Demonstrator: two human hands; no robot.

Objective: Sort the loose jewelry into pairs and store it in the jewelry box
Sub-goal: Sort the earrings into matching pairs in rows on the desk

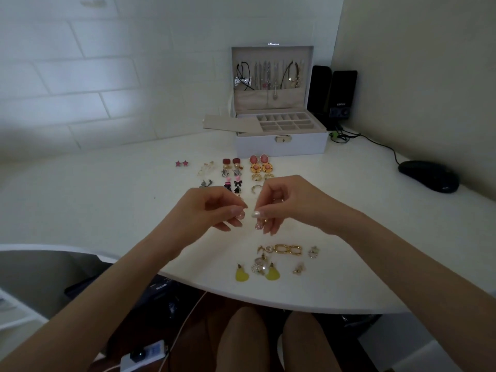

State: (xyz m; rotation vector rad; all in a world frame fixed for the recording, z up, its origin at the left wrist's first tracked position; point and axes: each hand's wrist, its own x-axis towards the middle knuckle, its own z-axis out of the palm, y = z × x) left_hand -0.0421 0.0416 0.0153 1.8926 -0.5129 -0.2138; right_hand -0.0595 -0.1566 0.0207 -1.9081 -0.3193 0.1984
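Both hands hover close together over the middle of the white surface (107,189), fingertips nearly meeting. My left hand (217,210) has thumb and forefinger pinched on a tiny pale piece (239,215), the other fingers loosely curled below. My right hand (284,205) pinches a tiny pink sparkly piece (259,225) the same way. Both bits are too small and blurred for me to say what kind of jewelry they are.

Farther out, between my hands and the jewelry box (280,146), matched pairs lie in short rows: pink star studs (181,163) at the left, red-and-pearl earrings (231,163), pink-and-gold round earrings (259,163), and black bows (236,183) and gold hoops (259,177) below them. The box stands open at the far side against the wall, with necklaces (268,76) hanging inside its raised lid and its compartment tray (287,123) showing.

Near the surface's front edge lies a loose cluster: a gold chain-link earring (285,249), two yellow heart earrings (241,275) and some small pale pieces. A black mouse (429,175) sits far right, and dark speakers (343,95) stand right of the box.
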